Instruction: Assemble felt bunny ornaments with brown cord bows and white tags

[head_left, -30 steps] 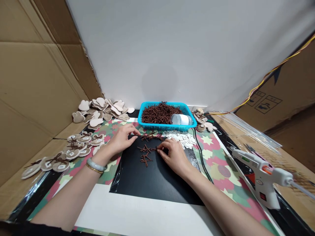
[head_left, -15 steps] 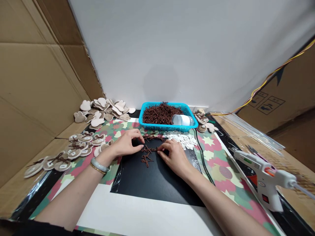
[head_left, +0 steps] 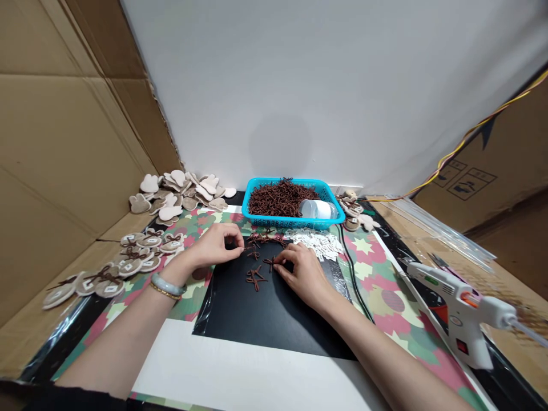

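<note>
Several brown string bows [head_left: 256, 278] lie on a black sheet [head_left: 274, 319] in front of me. My right hand [head_left: 302, 268] pinches a small brown bow [head_left: 269, 262] at the sheet's middle. To the left, my left hand [head_left: 220, 244] has thumb and index fingertips together beside another brown bow [head_left: 254, 252]; whatever they hold is too small to make out. More bows [head_left: 268, 237] lie in a row along the sheet's back edge, near a heap of small white tags [head_left: 319, 244].
Behind the sheet stands a blue basket [head_left: 293, 220] of brown bows with a clear tub. Felt pieces [head_left: 171, 197] are piled back left, bow-trimmed ones [head_left: 145, 251] at left. A white glue gun [head_left: 458, 314] stands at right, and a black cable [head_left: 353, 274] crosses the mat.
My left hand has moved slightly left, away from the bows. The bow at my right fingertips now lies apart from the others, and the central bows have shifted.
</note>
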Motion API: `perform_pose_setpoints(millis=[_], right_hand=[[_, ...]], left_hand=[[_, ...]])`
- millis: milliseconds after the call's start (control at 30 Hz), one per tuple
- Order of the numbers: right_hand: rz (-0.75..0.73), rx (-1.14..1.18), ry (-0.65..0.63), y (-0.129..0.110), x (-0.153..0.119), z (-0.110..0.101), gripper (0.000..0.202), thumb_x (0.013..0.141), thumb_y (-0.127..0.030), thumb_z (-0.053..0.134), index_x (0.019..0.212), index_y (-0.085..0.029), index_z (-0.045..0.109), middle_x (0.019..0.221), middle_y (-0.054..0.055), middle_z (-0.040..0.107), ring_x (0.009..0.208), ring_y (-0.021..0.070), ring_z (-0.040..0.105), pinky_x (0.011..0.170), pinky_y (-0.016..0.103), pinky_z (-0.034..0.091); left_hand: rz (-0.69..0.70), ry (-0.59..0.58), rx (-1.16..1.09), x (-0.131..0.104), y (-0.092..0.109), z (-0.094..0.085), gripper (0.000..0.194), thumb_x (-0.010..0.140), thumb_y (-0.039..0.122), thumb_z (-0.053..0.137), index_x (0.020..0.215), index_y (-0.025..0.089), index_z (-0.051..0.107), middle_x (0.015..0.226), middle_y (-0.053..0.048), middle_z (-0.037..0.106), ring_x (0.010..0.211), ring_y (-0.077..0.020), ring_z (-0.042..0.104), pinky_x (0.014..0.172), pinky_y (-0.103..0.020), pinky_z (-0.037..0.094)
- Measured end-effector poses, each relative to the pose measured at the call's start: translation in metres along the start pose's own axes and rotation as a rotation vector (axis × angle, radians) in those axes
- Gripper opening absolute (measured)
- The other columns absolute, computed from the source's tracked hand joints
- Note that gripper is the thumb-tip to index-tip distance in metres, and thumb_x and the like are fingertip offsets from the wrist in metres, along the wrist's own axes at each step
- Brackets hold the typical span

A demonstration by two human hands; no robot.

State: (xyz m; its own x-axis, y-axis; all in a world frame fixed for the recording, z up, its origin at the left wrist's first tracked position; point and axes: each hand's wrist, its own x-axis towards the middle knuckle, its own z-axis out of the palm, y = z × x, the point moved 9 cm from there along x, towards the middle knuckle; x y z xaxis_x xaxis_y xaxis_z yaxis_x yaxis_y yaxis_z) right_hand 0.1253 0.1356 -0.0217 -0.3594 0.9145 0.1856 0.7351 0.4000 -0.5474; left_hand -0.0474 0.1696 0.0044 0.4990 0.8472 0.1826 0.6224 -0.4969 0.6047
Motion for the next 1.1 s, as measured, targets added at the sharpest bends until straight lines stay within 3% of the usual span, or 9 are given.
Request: perform_pose_setpoints(millis=[200,400,467,567,600,667,767,967,1100], right_hand=[[0.007,0.004,-0.007,-0.001,0.0,0.0,0.007,0.084,-0.013,0.069,0.083,-0.018,0.074,0.088,0.006,0.069,0.082,0.0206,0.06,0.072,0.032,0.042],[0.002,0.003,-0.007,-0.002,0.0,-0.001,0.008,0.085,-0.014,0.069,0.082,-0.019,0.075,0.087,0.007,0.068,0.082,0.0209,0.06,0.072,0.032,0.043],[0.0,0.004,-0.001,-0.002,0.0,-0.001,0.008,0.085,-0.014,0.068,0.083,-0.019,0.075,0.088,0.007,0.068,0.082,0.0208,0.06,0.072,0.032,0.043],[0.001,0.004,0.001,-0.001,0.0,-0.001,0.009,0.085,-0.014,0.068,0.083,-0.019,0.075,0.088,0.006,0.069,0.081,0.0203,0.059,0.073,0.032,0.042],[0.002,0.006,-0.001,-0.001,0.0,-0.001,0.009,0.085,-0.015,0.068,0.083,-0.02,0.075,0.088,0.006,0.069,0.081,0.0202,0.059,0.074,0.032,0.042],[0.006,0.009,-0.003,0.0,0.0,-0.001,0.009,0.086,-0.015,0.068,0.083,-0.02,0.075,0.087,0.006,0.068,0.081,0.02,0.059,0.074,0.032,0.041],[0.012,0.007,-0.001,0.001,0.0,-0.001,0.007,0.085,-0.017,0.068,0.083,-0.02,0.075,0.087,0.005,0.067,0.083,0.0204,0.058,0.075,0.032,0.039],[0.007,0.005,-0.012,0.001,-0.001,0.0,0.007,0.085,-0.018,0.068,0.085,-0.021,0.075,0.087,0.005,0.067,0.086,0.0216,0.058,0.078,0.035,0.037],[0.011,0.012,-0.016,0.0,-0.001,0.0,0.008,0.085,-0.017,0.068,0.085,-0.021,0.074,0.088,0.005,0.067,0.085,0.0211,0.059,0.077,0.033,0.037]], left_hand=[[-0.056,-0.079,0.018,-0.002,-0.007,0.008,0.007,0.071,0.014,0.062,0.07,0.017,0.068,0.074,-0.003,0.069,0.068,-0.0157,0.061,0.062,-0.025,0.045],[-0.026,-0.285,-0.062,-0.008,-0.004,0.014,0.011,0.078,0.022,0.065,0.071,0.018,0.072,0.075,-0.003,0.071,0.068,-0.0166,0.063,0.063,-0.026,0.046],[-0.002,-0.186,-0.103,-0.004,-0.001,0.009,0.016,0.082,0.029,0.064,0.074,0.019,0.073,0.078,-0.004,0.071,0.074,-0.018,0.064,0.069,-0.028,0.048],[-0.02,0.15,-0.021,0.002,-0.009,-0.006,0.015,0.083,0.028,0.065,0.092,0.02,0.074,0.094,-0.006,0.071,0.089,-0.0215,0.065,0.08,-0.033,0.05],[-0.009,0.199,0.015,0.004,-0.011,-0.004,0.02,0.083,0.025,0.065,0.101,0.021,0.073,0.102,-0.007,0.07,0.096,-0.0227,0.065,0.084,-0.035,0.05],[0.008,0.203,0.051,0.007,-0.015,0.007,0.028,0.082,0.022,0.065,0.109,0.022,0.071,0.107,-0.008,0.069,0.096,-0.0223,0.065,0.085,-0.036,0.051],[-0.016,0.199,0.076,0.01,-0.024,0.016,0.018,0.082,0.018,0.061,0.096,0.02,0.073,0.096,-0.006,0.071,0.085,-0.0199,0.065,0.077,-0.034,0.052],[0.011,0.187,0.054,0.003,-0.025,0.009,0.016,0.075,0.009,0.058,0.075,0.019,0.07,0.085,-0.004,0.071,0.082,-0.0184,0.065,0.077,-0.031,0.051],[-0.001,0.229,0.068,0.001,-0.023,0.003,0.017,0.076,0.014,0.063,0.089,0.019,0.072,0.092,-0.005,0.07,0.085,-0.0197,0.065,0.078,-0.033,0.051]])
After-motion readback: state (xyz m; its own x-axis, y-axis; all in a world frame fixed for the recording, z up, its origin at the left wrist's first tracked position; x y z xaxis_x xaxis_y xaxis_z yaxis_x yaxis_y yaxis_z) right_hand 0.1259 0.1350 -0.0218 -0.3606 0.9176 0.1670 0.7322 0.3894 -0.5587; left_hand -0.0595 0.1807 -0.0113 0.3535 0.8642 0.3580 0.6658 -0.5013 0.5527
